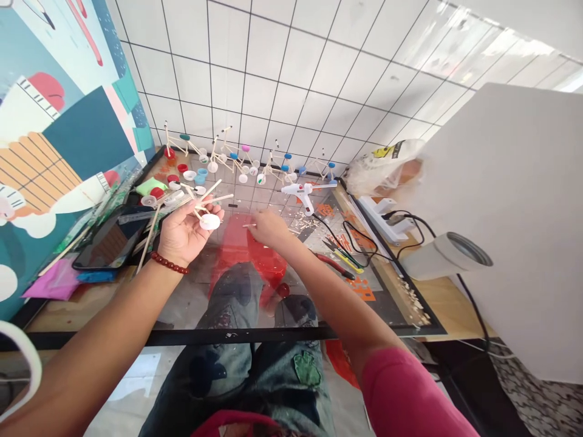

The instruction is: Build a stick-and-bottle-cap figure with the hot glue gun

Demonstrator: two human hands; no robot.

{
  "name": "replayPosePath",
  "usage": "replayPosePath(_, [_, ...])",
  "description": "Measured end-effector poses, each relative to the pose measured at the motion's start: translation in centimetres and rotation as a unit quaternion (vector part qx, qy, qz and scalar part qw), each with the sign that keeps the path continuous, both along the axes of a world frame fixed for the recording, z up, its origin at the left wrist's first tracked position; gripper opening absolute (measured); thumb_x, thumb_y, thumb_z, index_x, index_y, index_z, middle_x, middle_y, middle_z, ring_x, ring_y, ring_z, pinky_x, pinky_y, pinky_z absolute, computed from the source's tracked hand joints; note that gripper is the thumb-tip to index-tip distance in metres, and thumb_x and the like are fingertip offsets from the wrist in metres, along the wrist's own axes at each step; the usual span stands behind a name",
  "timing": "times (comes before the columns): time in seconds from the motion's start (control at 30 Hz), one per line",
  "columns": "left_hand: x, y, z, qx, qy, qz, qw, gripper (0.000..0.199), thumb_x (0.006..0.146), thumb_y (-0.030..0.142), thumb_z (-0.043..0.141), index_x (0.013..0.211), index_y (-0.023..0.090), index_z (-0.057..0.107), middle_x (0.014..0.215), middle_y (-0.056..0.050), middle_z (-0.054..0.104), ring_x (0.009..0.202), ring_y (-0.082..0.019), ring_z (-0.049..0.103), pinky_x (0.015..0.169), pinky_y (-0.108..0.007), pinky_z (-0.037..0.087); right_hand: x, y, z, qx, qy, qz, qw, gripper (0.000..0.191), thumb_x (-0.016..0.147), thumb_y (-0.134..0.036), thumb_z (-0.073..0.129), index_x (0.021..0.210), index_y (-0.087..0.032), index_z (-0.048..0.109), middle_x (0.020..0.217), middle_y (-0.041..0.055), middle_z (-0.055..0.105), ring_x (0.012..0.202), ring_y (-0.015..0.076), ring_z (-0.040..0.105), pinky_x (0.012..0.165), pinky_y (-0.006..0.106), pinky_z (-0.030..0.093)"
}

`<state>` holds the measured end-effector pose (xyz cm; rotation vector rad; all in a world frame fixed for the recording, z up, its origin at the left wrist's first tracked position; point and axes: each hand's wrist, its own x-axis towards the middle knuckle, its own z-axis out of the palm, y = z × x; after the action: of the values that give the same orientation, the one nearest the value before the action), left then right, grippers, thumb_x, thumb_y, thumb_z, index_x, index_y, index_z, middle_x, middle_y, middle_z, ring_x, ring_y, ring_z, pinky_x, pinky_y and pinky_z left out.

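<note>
My left hand (187, 227), with a red bead bracelet at the wrist, holds a stick figure (199, 203) made of pale sticks with a white round cap (209, 222) on it. The fingers are curled round its sticks, palm up. To the right, my right hand (268, 228) is closed over the glass tabletop, its fingertips pinching a short pale stick (249, 226). The two hands are apart. A white glue gun (300, 193) lies beyond my right hand. More stick figures with coloured caps (246, 149) stand along the wall.
A phone (107, 240) and a pink packet (57, 279) lie at the left. Red-handled pliers (334, 264), yellow-handled snips (348, 260) and a black cable lie at the right, near a power strip (387, 221) and a grey cup-shaped object (444, 258).
</note>
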<state>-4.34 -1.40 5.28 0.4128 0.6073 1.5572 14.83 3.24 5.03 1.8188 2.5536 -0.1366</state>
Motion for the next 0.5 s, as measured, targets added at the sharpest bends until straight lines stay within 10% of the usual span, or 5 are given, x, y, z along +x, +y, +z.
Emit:
replayPosePath(0.17, [0.0, 0.0, -0.2, -0.009, 0.008, -0.008, 1.000, 0.011, 0.084, 0.022, 0.066, 0.089, 0.015, 0.072, 0.081, -0.008, 0.073, 0.080, -0.019, 0.073, 0.088, -0.034, 0.063, 3.1, -7.0, 3.2, 0.013, 0.176, 0.096, 0.980, 0.022, 0.092, -0.014, 0.054, 0.104, -0.017, 0.072, 0.113, 0.0121, 0.071, 0.107, 0.0221, 0.065, 0.095, 0.033, 0.048])
replayPosePath(0.23, [0.1, 0.0, -0.4, -0.007, 0.014, -0.016, 1.000, 0.013, 0.083, 0.023, 0.067, 0.091, 0.013, 0.072, 0.081, -0.009, 0.073, 0.081, -0.020, 0.073, 0.088, -0.035, 0.063, 4.8, -12.1, 3.2, -0.149, 0.312, 0.179, 0.921, 0.017, 0.094, -0.022, 0.057, 0.088, -0.020, 0.072, 0.091, 0.0045, 0.072, 0.087, 0.0153, 0.066, 0.083, 0.026, 0.049])
replayPosePath(0.37, [0.3, 0.0, -0.8, 0.007, 0.013, -0.039, 0.999, 0.018, 0.082, 0.022, 0.067, 0.095, 0.011, 0.072, 0.082, -0.009, 0.074, 0.081, -0.019, 0.073, 0.088, -0.034, 0.062, 7.7, -20.2, -3.4, -0.555, 0.394, 0.204, 0.704, 0.038, 0.078, -0.055, 0.077, 0.077, -0.018, 0.069, 0.067, -0.0018, 0.061, 0.060, 0.0106, 0.056, 0.059, 0.022, 0.044])
replayPosePath(0.5, [0.5, 0.0, -1.0, -0.002, 0.016, -0.040, 0.999, 0.016, 0.081, 0.020, 0.067, 0.094, 0.012, 0.072, 0.080, -0.008, 0.074, 0.078, -0.018, 0.073, 0.087, -0.034, 0.062, 8.5, -19.1, -12.1, -0.515, 0.426, 0.004, 0.744, 0.048, 0.071, -0.063, 0.077, 0.069, -0.018, 0.060, 0.064, -0.0030, 0.055, 0.061, 0.0118, 0.052, 0.061, 0.025, 0.046])
